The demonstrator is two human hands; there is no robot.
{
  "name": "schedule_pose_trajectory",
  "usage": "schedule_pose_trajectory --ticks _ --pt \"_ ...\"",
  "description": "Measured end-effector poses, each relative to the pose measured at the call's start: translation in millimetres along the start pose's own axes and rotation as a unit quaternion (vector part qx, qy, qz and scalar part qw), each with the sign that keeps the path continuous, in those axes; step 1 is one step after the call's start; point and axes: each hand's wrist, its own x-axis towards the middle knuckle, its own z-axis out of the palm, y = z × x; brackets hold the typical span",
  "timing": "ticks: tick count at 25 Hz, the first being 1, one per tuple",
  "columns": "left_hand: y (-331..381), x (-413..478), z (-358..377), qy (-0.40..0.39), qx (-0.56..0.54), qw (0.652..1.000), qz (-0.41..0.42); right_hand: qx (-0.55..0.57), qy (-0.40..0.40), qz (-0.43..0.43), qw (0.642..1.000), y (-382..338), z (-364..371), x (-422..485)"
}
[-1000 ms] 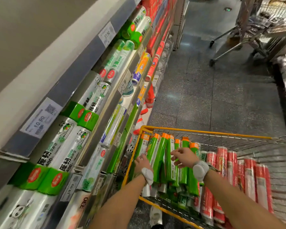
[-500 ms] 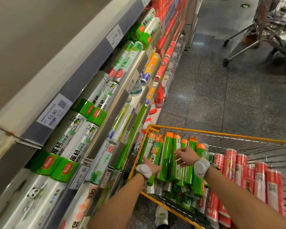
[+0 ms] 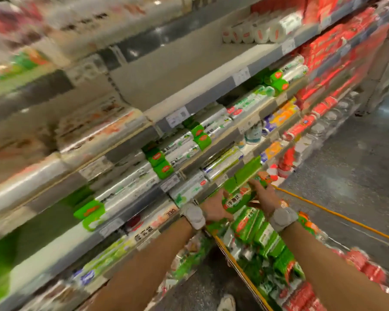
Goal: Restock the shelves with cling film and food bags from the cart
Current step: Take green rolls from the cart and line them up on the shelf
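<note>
The picture is blurred by motion. My left hand (image 3: 216,208) and my right hand (image 3: 264,195) together hold a bundle of green rolls with orange ends (image 3: 241,197), lifted above the yellow-rimmed cart (image 3: 337,215) and close to the shelf front. My left hand cups the bundle's near end from below; my right hand grips it from the right side. More green rolls (image 3: 263,234) and red rolls (image 3: 366,268) lie in the cart. The shelves (image 3: 202,102) on the left carry clear film rolls with green ends (image 3: 180,147).
Red packs (image 3: 337,48) fill the shelves further down the aisle. A bare stretch of shelf board (image 3: 166,79) runs above the film rolls. Grey tiled floor (image 3: 350,158) lies to the right of the shelving. A shoe (image 3: 227,303) shows at the bottom.
Both hands have closed on a bundle of green rolls and lifted it out of the cart toward the shelves. The view has swung left onto the shelving.
</note>
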Motion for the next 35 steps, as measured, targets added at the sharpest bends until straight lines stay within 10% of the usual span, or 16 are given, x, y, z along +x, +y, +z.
schedule_pose_trajectory --ticks 14,24,27,32,35 --pt "-3.2 -304.6 -143.4 0.377 0.050 0.918 -0.110 0.071 -0.293 -0.177 0.937 -133.2 170.8 -179.4" --pt "-22.4 -420.5 -246.3 0.482 0.070 0.871 -0.059 -0.011 -0.364 -0.337 0.868 -217.5 269.9 -233.9" --pt "-39.9 -438.8 -287.9 0.496 0.089 0.863 -0.050 -0.265 -0.230 -0.529 0.772 -248.2 297.6 -246.0" --pt "-67.8 -455.8 -353.2 0.494 0.123 0.860 -0.025 -0.566 -0.139 -0.684 0.438 -298.2 350.4 -281.3" --pt "-85.6 -454.7 -392.5 0.479 0.142 0.866 -0.009 -0.603 -0.155 -0.666 0.410 -313.2 386.8 -296.6"
